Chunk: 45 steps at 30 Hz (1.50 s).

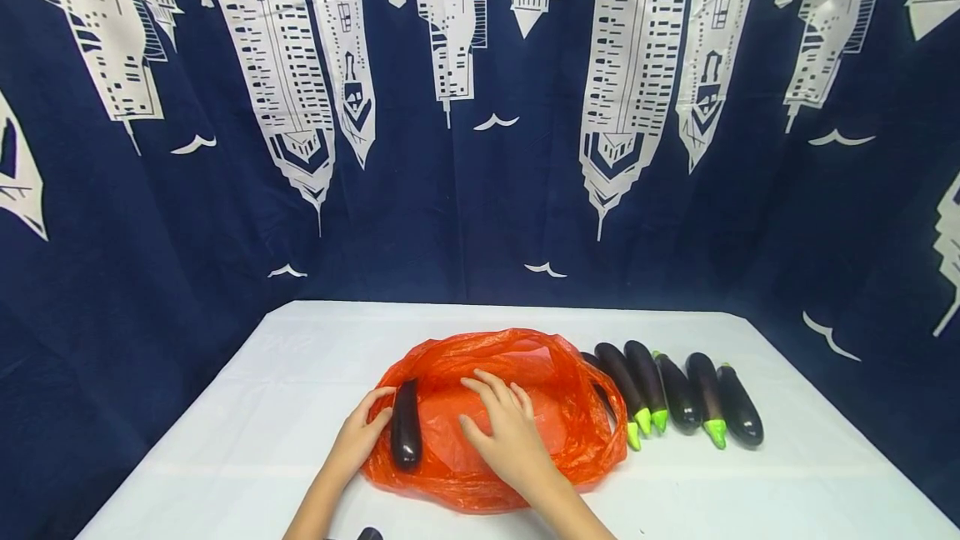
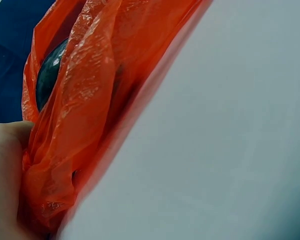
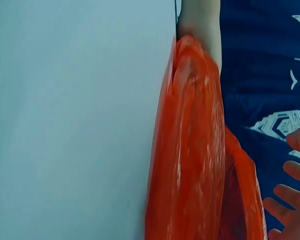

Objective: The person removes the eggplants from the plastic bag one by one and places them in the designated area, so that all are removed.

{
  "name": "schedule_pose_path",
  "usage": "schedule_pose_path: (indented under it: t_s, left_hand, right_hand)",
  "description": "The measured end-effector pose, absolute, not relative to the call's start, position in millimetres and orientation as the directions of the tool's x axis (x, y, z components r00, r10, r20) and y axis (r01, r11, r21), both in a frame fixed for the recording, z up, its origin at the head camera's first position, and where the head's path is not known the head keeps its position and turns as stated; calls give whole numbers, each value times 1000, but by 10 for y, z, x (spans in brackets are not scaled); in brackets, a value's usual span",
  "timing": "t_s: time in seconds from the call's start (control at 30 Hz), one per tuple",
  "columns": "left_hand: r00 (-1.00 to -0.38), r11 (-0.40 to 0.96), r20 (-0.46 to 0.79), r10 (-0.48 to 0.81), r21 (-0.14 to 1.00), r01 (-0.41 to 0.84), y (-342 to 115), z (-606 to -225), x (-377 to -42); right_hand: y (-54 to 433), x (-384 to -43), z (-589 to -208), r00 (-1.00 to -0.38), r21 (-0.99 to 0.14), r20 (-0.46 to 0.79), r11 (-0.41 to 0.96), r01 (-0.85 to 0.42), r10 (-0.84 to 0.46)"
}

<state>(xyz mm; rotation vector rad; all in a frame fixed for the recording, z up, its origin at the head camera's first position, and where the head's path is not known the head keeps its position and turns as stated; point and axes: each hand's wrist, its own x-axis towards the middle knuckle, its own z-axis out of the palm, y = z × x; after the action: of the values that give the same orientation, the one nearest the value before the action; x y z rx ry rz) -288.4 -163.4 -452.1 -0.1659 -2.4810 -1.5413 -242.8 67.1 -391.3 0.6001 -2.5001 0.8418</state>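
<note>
A red plastic bag [image 1: 465,486] lies on the white table with its mouth spread wide. Inside its left part is a dark eggplant [image 1: 406,427], partly showing through the opening in the left wrist view too. My left hand [image 1: 358,440] holds the bag's left edge, close beside that eggplant; in the left wrist view, the thumb side of the hand presses against gathered red plastic. Above the bag's mouth is my right hand [image 1: 510,436], its fingers spread and holding nothing. The right wrist view shows these fingers [image 3: 292,200] apart from the bag.
Several eggplants [image 1: 682,398] lie in a row on the white table [image 1: 225,423] right of the bag, some with bright green stems; the leftmost is partly behind the bag. A small dark object [image 1: 370,533] shows at the bottom edge. A navy curtain [image 1: 465,215] hangs behind.
</note>
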Motion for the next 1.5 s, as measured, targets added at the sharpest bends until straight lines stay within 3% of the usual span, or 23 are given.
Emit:
schedule_pose_path:
  t_s: [0.3,0.8,1.5]
  left_hand:
    - [-972,443,234,-20,873,202,-1645,-4520,-2904]
    - [-975,434,222,-28,881,188,-1647,-4511,-2893]
    - [-979,463,203,-24,870,169,-1636,-4487,-2883]
  right_hand:
    - [486,-2409,-3983,-843,-534,430,662,-525,-322]
    - [219,-2571,-4165,-897,-677,308,589,-441,-317]
    - [-97,-2690,-4231,-895,-662,188,621,-419,-404]
